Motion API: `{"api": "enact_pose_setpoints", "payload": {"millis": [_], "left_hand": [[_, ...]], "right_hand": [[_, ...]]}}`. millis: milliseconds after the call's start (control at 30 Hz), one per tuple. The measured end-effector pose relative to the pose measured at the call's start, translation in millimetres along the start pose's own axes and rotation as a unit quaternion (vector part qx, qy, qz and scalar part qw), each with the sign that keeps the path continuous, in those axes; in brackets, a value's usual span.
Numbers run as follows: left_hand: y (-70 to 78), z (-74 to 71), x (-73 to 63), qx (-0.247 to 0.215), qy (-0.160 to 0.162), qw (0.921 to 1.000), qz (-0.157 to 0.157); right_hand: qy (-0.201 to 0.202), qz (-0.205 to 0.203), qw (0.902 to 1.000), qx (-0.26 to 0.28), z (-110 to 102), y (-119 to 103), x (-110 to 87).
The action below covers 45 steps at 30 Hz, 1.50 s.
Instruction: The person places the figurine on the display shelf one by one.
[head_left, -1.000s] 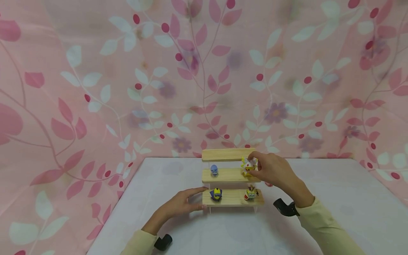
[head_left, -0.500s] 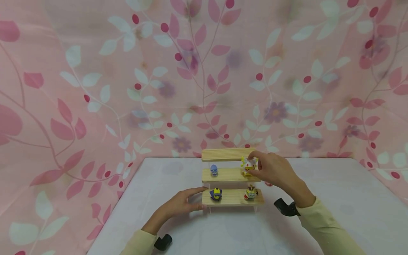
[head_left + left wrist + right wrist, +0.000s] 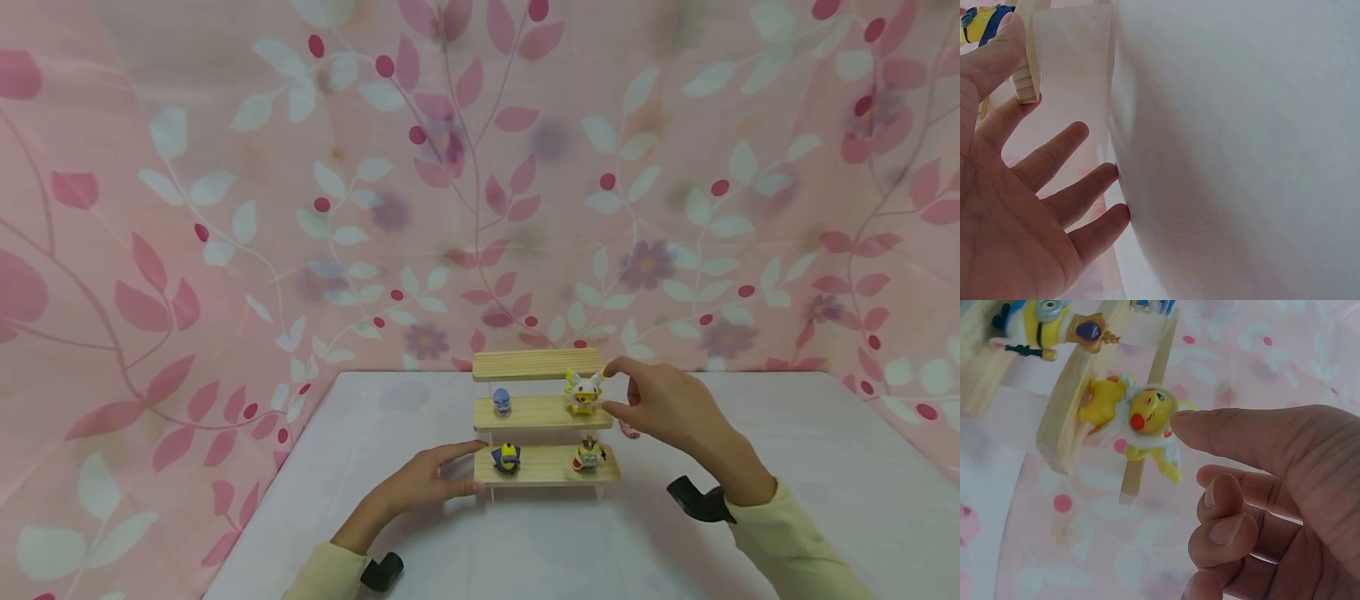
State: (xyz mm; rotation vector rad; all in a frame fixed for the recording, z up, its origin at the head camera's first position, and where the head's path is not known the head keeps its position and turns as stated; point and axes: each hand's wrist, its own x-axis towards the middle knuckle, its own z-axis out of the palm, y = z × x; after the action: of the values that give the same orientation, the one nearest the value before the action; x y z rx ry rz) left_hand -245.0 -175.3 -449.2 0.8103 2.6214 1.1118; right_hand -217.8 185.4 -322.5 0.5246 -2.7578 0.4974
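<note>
A three-tier wooden display shelf (image 3: 536, 364) stands on the table. My left hand (image 3: 420, 483) holds the left end of its lowest board between thumb and index finger; the other fingers are spread. My right hand (image 3: 675, 408) is just right of a white-and-yellow Pikachu figurine (image 3: 583, 393) on the middle board, its thumb and index finger parted with nothing between them. In the right wrist view the thumb tip overlaps the figurine's edge; contact cannot be told there. A small blue figurine (image 3: 502, 402) stands at the middle board's left.
On the lowest board are a caped minion figurine (image 3: 507, 458) at left and a crowned minion figurine (image 3: 587, 455) at right. A small pinkish-red thing (image 3: 629, 430), partly hidden, lies right of the shelf. Behind the white table (image 3: 405, 408) hangs a floral backdrop (image 3: 480, 183).
My right hand has let go of the Pikachu figurine and drawn back slightly to the right. The figurine stays on the middle board. My left hand keeps its hold.
</note>
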Motion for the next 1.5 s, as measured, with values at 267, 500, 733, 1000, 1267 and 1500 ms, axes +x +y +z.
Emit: {"api": "enact_pose_setpoints", "payload": {"millis": [267,500,733,1000,1267,1500], "left_hand": [[0.0,0.0,-0.5,-0.001,0.002,1.0,-0.006],[-1.0,0.7,-0.2,0.003,0.002,1.0,0.003],[-2.3,1.3,-1.3,0.007,0.001,0.9999,0.011],[-1.7,1.4,-0.6,0.0,0.002,1.0,-0.001],[-2.4,0.8,-0.3,0.004,0.001,1.0,0.007],[-3.2,0.5,0.7,0.0,-0.001,1.0,0.009]], "right_hand": [[-0.004,0.017,0.9998,0.003,0,18,-13.1],[-0.021,0.044,0.9988,0.01,11,38,-16.7],[-0.047,0.058,0.997,0.022,27,52,-14.1],[-0.077,0.079,0.9935,0.029,46,65,-4.3],[-0.108,0.095,0.9892,0.025,57,73,9.2],[-0.131,0.106,0.9856,0.017,61,76,16.6]]}}
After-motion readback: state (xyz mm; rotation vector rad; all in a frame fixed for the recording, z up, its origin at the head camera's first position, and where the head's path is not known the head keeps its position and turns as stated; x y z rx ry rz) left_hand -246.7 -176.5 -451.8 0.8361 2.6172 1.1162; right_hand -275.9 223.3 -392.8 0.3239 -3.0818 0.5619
